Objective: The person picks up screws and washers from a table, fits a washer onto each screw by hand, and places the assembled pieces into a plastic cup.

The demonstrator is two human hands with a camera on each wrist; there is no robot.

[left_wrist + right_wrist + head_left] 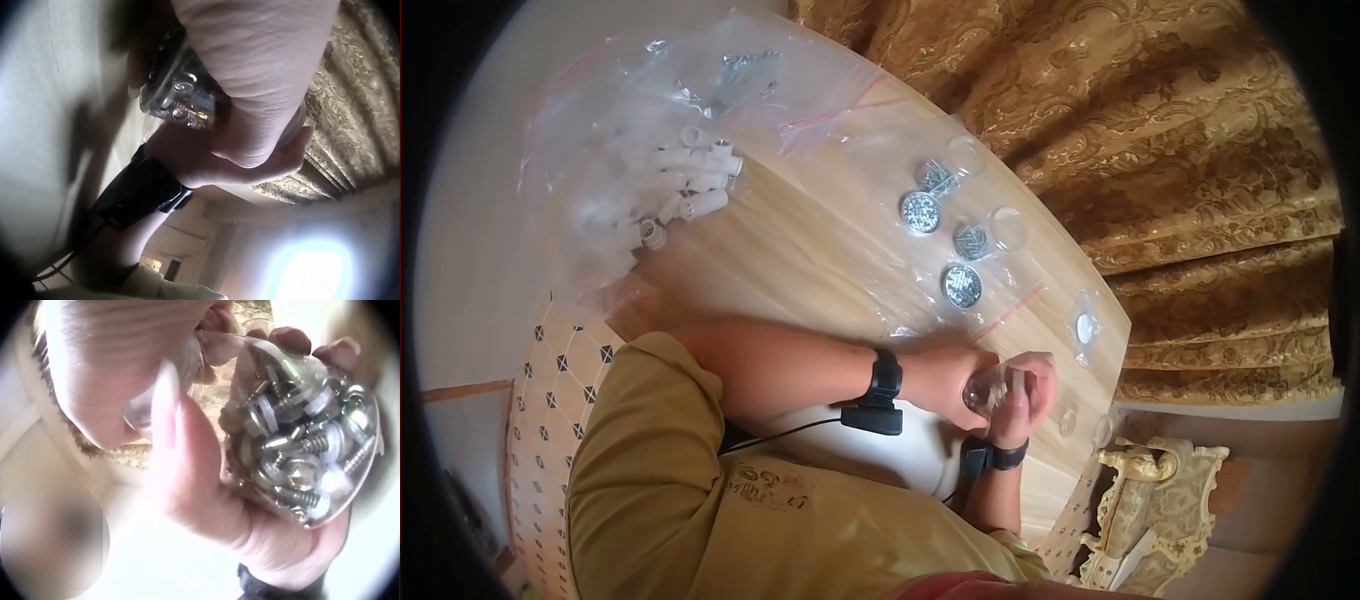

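Note:
Both hands meet around a clear container [984,390] near the table edge. My left hand [945,380] grips its body; in the right wrist view, metal screws and small fittings fill the container [306,450], and that hand's thumb [187,469] lies along its side. My right hand [1028,395] curls round its other end, where a clear round part [140,411] shows under the palm. Whether this part is seated on the container cannot be told. From the left wrist, my left hand [256,69] covers much of the container [181,103], with my right hand [200,156] behind.
Four round groups of small metal hardware [962,286] stand on plastic, beside clear round lids [1007,229]. White pipe fittings [700,180] lie among plastic bags [600,110] at the left. A small bagged white item [1085,328] lies near the table's right edge, by a patterned curtain [1200,200].

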